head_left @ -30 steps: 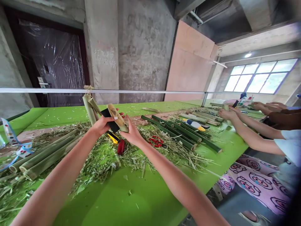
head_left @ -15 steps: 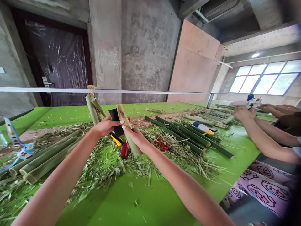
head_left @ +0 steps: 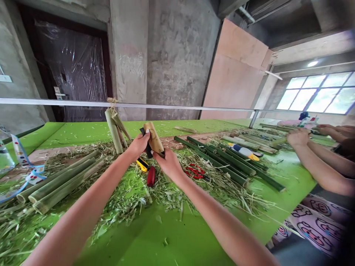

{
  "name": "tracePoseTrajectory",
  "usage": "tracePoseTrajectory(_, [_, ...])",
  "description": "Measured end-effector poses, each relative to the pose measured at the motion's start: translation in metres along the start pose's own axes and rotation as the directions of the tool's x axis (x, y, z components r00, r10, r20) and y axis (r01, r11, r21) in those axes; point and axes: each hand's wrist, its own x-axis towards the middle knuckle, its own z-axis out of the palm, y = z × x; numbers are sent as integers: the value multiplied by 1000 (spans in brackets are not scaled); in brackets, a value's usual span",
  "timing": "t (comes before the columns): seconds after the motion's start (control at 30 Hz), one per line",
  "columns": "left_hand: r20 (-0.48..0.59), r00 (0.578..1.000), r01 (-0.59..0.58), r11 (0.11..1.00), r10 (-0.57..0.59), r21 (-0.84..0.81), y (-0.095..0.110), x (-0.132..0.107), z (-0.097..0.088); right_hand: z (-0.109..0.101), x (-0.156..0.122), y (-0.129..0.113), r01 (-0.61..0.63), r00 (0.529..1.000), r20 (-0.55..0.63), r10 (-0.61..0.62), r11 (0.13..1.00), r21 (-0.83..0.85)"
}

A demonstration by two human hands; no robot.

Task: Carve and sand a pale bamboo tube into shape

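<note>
Bamboo piece [head_left: 154, 138], tan with dark marks, is grasped by left hand [head_left: 140, 145] and right hand [head_left: 169, 163]; beyond the desk's [head_left: 124, 240] far edge, pillar handwriting [head_left: 131, 65] looks blurred.

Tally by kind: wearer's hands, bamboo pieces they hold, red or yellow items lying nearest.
Hands (left hand, right hand): 2
Bamboo piece held: 1
Red items (dark red item, red-handled tool): 2
Yellow-and-black item: 1
Total: 6

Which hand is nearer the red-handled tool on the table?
Right. The right hand, to the left of the red-handled tool and apart from it, grips the lower end of the bamboo piece. The left hand is farther left, at the upper part.
</note>
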Motion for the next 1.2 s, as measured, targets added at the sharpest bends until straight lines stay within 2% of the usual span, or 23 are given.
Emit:
tracePoseTrajectory(0.07, [73,996,41,998,-44,45,6,-2,-6,-2,-2,-4,-22,999,25,22,1000,5])
tracePoseTrajectory(0.2, [277,956,86,996,-91,29,20,-8,-26,-4,-4,-11,-40,995,90,32,995,87])
tracePoseTrajectory(0.3, [346,932,99,995,-104,34,25,-8,-41,-1,-5,-14,-80,988,147,56,983,165])
tracePoseTrajectory(0.4, [369,919,112,989,-138,92,27,-8,-48,5,-8,-15,-120,982,168,87,973,197])
tracePoseTrajectory(0.5, [359,924,75,984,-130,161,29,-10,-46,8,-10,-14,-150,977,183,104,956,253])
tracePoseTrajectory(0.6, [314,947,0,976,-69,216,31,-13,-38,9,-9,-14,-154,981,157,115,951,269])
tracePoseTrajectory(0.77, [215,977,-81,936,6,342,23,-10,-23,8,-7,-9,-110,993,43,106,987,115])
tracePoseTrajectory(0.87, [166,986,-68,946,15,317,13,-3,-18,6,-6,-6,-62,998,-23,61,996,-71])
tracePoseTrajectory(1.0, [122,992,-7,961,-28,276,8,1,-14,3,-5,-4,-46,998,-59,28,944,-327])
tracePoseTrajectory(1.2, [59,994,74,952,-95,298,16,-4,-14,3,-8,-7,-12,1000,-2,12,921,-389])
